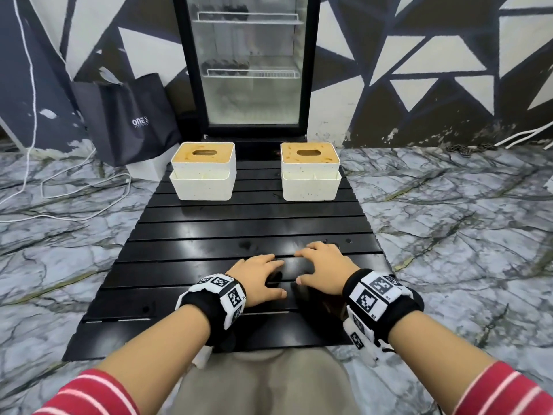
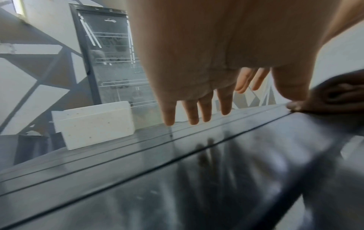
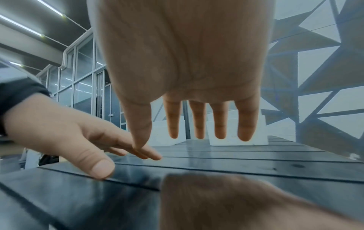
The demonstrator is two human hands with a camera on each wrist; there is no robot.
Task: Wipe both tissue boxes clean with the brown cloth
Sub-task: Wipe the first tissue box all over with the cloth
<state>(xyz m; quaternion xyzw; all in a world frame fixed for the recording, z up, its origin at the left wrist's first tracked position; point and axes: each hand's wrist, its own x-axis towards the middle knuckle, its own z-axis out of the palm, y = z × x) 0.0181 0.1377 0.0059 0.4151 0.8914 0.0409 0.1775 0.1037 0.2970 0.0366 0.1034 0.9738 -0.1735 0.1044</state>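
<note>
Two white tissue boxes with stained tan lids stand at the far end of the black slatted table (image 1: 239, 223), one on the left (image 1: 203, 175) and one on the right (image 1: 309, 175). My left hand (image 1: 257, 277) and right hand (image 1: 320, 271) lie side by side near the table's front, fingers spread and straight, holding nothing. The brown cloth (image 1: 325, 305) lies on the table under my right wrist, mostly hidden. It shows blurred at the bottom of the right wrist view (image 3: 216, 202) and beside my left thumb (image 2: 338, 93). The left box (image 2: 94, 124) appears beyond my left fingers (image 2: 169, 119).
A glass-door fridge (image 1: 251, 64) stands right behind the table. A black bag (image 1: 128, 118) leans against the wall at the left, with white cables (image 1: 59, 187) on the marble floor. My lap sits against the table's near edge.
</note>
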